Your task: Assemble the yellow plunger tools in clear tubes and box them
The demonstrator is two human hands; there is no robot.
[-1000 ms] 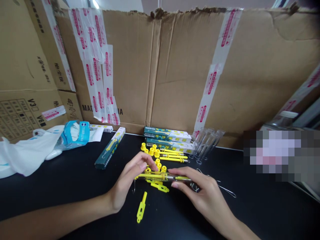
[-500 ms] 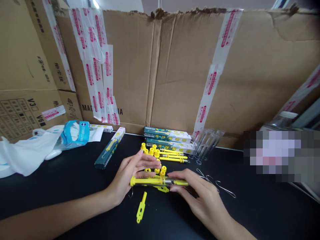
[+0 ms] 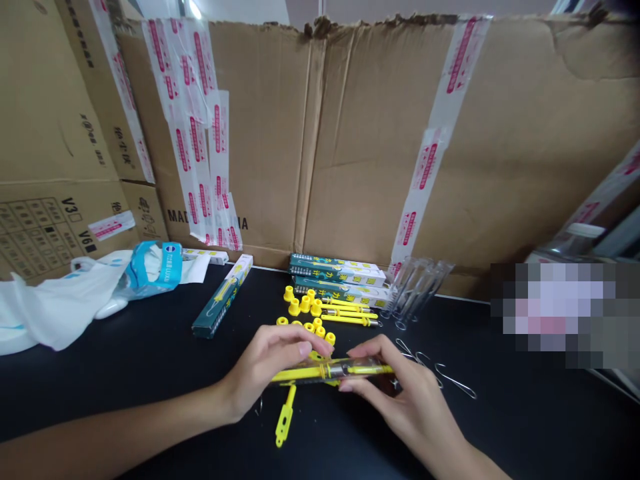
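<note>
A spring scale [image 3: 334, 369] with a clear tube and yellow inner parts lies level between my hands, above the black table. My left hand [image 3: 265, 367] is closed round its left end, hiding the yellow cap there. With thumb and fingertips, my right hand [image 3: 400, 387] grips the other end. A small metal hook hangs below my left palm. In front of the tube lies a loose yellow flat piece with a stem [image 3: 285, 419]. Behind my hands stand several small yellow caps [image 3: 305, 305], and beyond them several yellow rods with springs [image 3: 350, 320].
Metal hooks [image 3: 457, 381] lie right of my right hand. Clear tubes [image 3: 417, 293] stand near two printed boxes [image 3: 337, 270]; another box [image 3: 223, 298] lies left. A blue tissue pack [image 3: 156, 268] sits far left. Cardboard [image 3: 260, 147] walls the back. Something pixelated is at right.
My left hand has gone from spread fingers beside the scale's left end to closing over it. The scale has shifted slightly right and down. My right hand keeps its grip.
</note>
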